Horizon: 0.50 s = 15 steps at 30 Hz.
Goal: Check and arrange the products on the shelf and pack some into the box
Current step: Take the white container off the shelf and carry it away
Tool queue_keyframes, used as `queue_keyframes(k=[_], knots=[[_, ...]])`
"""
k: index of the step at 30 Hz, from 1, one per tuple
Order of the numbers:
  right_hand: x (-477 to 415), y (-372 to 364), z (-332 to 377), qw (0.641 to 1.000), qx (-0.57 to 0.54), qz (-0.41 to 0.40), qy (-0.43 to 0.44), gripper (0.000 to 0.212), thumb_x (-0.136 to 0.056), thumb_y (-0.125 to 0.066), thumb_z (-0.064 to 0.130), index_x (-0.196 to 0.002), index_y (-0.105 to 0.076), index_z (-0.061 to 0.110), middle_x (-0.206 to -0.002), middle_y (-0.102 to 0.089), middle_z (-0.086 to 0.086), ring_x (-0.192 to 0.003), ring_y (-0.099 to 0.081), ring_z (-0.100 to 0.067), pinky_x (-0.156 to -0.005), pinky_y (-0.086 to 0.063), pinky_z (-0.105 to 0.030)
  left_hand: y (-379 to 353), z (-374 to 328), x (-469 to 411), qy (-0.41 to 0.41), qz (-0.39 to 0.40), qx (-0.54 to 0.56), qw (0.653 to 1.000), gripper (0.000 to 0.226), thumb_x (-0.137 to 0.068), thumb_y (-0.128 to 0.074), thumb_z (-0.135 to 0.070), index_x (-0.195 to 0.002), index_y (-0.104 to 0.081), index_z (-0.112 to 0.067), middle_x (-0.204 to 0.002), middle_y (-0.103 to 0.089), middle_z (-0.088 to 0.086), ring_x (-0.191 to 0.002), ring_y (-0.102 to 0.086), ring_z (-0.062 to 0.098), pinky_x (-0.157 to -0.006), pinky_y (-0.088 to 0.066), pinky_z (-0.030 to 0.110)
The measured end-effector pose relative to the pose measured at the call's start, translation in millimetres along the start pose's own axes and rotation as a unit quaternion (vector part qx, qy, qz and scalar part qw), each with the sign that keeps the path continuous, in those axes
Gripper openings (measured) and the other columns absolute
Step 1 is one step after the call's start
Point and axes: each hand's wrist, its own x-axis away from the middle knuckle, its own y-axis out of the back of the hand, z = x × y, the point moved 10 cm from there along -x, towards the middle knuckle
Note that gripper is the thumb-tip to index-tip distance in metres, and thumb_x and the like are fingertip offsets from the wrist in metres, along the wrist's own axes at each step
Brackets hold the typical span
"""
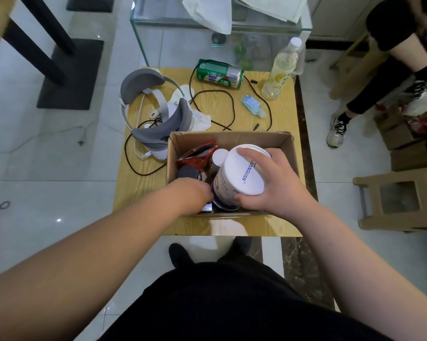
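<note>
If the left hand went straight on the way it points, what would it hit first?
Probably the side of the white can, which the right hand grips; the left hand looks nearly against it, though depth inside the box is unclear.

Glossy white floor tiles (60,168), wooden table (143,193)

White-lidded tin (242,172), brown box (232,139), green can (220,73), wood-grain yellow table (143,188).
</note>
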Motion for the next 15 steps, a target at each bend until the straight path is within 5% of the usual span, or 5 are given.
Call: queue_keyframes(k=[8,15], knots=[[4.8,7.9,3.4,0.998,0.057,-0.016,-0.015,0.092,-0.062,-0.087,0.046,-0.145,-0.046,0.047,-0.132,-0.039,0.001,-0.119,-0.045,-0.011,-0.099,-0.051,-0.036,-5.6,1.1,0.5,0.011,0.100,-0.018,0.995,0.046,-0.103,-0.045,-0.005,-0.148,-0.049,-0.012,-0.149,-0.046,0.008,-0.125,-0.056,0.032,-0.089,-0.050,0.039],[10.5,5.8,10.3,0.993,0.112,0.011,-0.019,0.093,-0.061,-0.088,0.046,-0.142,-0.043,0.052,-0.129,-0.035,0.003,-0.114,-0.051,-0.019,-0.088,-0.056,-0.035,-9.3,0.5,5.9,0.018,0.160,-0.056,0.985,0.049,-0.103,-0.041,-0.006,-0.152,-0.042,-0.011,-0.156,-0.033,0.007,-0.135,-0.045,0.036,-0.086,-0.048,0.044]])
